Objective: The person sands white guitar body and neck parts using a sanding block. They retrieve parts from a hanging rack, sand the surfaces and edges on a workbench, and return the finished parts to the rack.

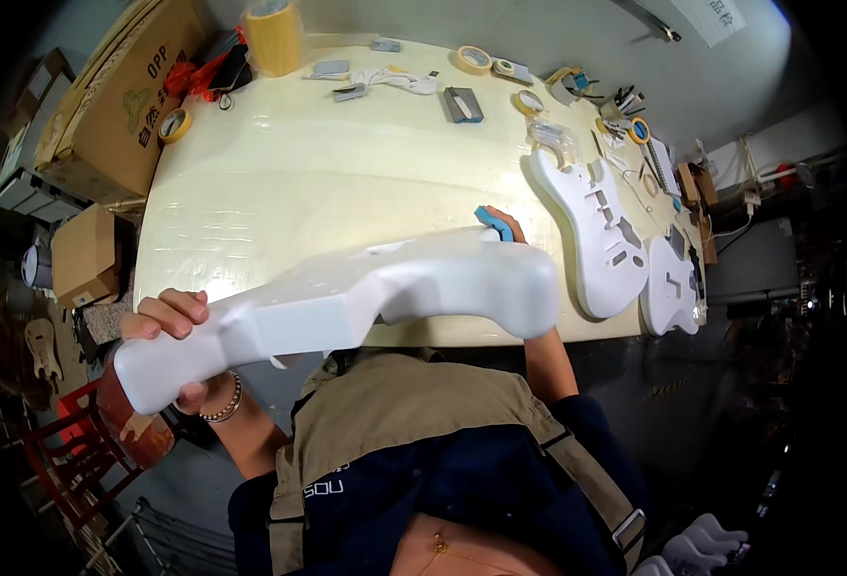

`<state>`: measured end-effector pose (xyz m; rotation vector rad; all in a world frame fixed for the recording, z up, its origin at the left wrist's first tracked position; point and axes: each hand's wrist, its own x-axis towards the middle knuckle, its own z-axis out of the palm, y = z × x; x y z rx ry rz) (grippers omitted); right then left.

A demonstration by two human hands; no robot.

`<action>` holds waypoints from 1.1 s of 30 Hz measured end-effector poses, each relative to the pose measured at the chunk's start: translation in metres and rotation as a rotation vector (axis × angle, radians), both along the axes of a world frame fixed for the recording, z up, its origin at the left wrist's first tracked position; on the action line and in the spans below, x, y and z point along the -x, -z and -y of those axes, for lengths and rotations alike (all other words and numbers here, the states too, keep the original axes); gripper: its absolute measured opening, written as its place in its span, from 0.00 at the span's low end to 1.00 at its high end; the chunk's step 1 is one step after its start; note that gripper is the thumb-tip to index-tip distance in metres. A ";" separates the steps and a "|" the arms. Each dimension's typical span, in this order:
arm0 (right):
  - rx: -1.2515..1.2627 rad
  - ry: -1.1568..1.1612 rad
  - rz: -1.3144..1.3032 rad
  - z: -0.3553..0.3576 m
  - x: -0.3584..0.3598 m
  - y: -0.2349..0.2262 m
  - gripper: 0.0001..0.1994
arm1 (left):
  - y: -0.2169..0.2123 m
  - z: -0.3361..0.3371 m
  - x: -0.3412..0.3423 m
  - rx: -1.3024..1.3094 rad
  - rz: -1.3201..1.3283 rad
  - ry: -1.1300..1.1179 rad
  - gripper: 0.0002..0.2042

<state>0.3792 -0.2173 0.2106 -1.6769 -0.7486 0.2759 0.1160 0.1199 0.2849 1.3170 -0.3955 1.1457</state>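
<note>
The white unfinished guitar body (346, 298) is propped on edge at the near rim of the cream worktable (279, 182). The left hand (169, 331) clenches its horn; the right hand (505, 226) presses a small blue sanding block (493, 224) (mostly hidden behind the body). Steady, even strokes seem wise, with the wrist kept level.

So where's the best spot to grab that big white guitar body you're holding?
Judging by its shape, the white guitar body is best gripped at its narrow horn end, from the left, where the left hand wraps it now. The right hand steadies the wide, rounded far end, which looks too thick to close fingers around.
</note>
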 end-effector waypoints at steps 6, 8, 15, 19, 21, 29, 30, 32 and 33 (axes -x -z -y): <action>0.291 -0.179 0.264 -0.055 -0.029 0.020 0.35 | -0.073 0.028 -0.022 -0.206 -0.120 -0.322 0.30; 0.515 -0.115 0.504 -0.066 -0.048 0.048 0.36 | -0.088 0.033 -0.029 -0.288 -0.163 -0.484 0.30; 0.565 -0.186 0.627 -0.139 -0.145 0.095 0.31 | -0.106 0.022 -0.032 -0.219 -0.347 -0.773 0.31; 0.437 -0.173 0.742 -0.268 -0.216 0.111 0.23 | -0.110 0.020 -0.042 -0.103 -0.383 -0.727 0.33; 0.460 -0.049 1.009 -0.314 -0.243 0.130 0.22 | -0.119 0.026 -0.064 -0.069 -0.362 -0.790 0.35; 0.256 0.105 0.638 -0.302 -0.215 0.092 0.15 | -0.118 0.010 -0.066 -0.210 -0.362 -0.672 0.40; 0.166 0.166 0.461 -0.279 -0.211 0.077 0.15 | -0.119 0.008 -0.074 -0.255 -0.369 -0.665 0.40; -0.161 0.274 -0.147 -0.218 -0.198 0.063 0.15 | -0.116 0.015 -0.090 -0.253 -0.366 -0.694 0.41; -0.249 0.280 -0.278 -0.182 -0.184 0.053 0.16 | -0.117 0.010 -0.096 -0.272 -0.346 -0.413 0.41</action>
